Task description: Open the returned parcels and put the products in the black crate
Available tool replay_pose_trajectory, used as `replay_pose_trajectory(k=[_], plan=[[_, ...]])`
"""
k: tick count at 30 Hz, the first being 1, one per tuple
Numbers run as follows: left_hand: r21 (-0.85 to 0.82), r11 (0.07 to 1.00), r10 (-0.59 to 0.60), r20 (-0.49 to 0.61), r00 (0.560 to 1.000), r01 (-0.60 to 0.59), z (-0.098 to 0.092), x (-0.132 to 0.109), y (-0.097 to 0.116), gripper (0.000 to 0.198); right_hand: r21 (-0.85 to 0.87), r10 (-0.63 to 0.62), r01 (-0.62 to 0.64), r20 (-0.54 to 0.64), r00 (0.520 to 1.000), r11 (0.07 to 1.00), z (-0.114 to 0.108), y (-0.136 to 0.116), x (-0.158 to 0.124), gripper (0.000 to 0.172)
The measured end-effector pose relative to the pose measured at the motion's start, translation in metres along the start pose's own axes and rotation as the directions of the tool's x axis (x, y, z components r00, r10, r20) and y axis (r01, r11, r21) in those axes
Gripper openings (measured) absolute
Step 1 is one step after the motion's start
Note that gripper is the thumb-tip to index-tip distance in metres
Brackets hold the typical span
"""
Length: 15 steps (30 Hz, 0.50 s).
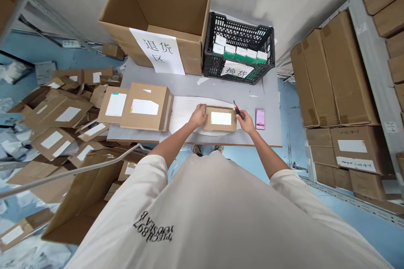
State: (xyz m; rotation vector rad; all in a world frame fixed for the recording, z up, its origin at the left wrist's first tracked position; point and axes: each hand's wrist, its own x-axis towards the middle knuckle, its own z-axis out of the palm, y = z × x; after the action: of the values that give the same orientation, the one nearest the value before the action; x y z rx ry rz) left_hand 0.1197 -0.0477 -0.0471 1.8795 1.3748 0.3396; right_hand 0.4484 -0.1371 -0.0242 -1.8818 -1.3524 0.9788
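A small cardboard box (pixel 207 125) with a white label lies on the table in front of me. My left hand (pixel 198 115) grips its left end, fingers over the edge. In my right hand (pixel 246 122) is a red and black utility knife (pixel 237 109), its blade pointing up and away from me. That hand is at the box's right end; whether it touches the cardboard I cannot tell. A phone (pixel 260 119) with a pink screen lies to the right. Two larger labelled cartons, a front one (pixel 143 118) and one behind it (pixel 109 122), lie to the left.
At the table's (pixel 189 82) back stand a big open carton (pixel 192 54) with a paper sign and a black plastic crate (pixel 241 77) holding several white-green boxes. Heaped cartons (pixel 75 101) cover the left floor. Shelving (pixel 374 75) with boxes stands right. A pale bar (pixel 78 170) crosses lower left.
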Motion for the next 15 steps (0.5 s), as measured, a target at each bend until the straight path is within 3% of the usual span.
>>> replay_pose_trajectory(k=[4, 10, 15], plan=[[0.011, 0.999, -0.048, 0.045, 0.998, 0.048, 0.004, -0.015, -0.007, 0.078, -0.029, 0.030, -0.031, -0.038, 0.999, 0.999, 0.001, 0.015, -0.010, 0.080], [0.022, 0.993, -0.119, 0.266, 0.956, 0.118, 0.008, -0.046, -0.018, 0.131, -0.128, 0.167, -0.158, 0.061, 0.984, 0.979, 0.002, 0.025, -0.029, 0.075], [-0.111, 0.969, -0.183, 0.275, 0.944, 0.220, 0.013, -0.049, -0.012, 0.122, -0.131, 0.156, -0.143, 0.098, 0.983, 0.981, 0.003, 0.020, -0.030, 0.070]])
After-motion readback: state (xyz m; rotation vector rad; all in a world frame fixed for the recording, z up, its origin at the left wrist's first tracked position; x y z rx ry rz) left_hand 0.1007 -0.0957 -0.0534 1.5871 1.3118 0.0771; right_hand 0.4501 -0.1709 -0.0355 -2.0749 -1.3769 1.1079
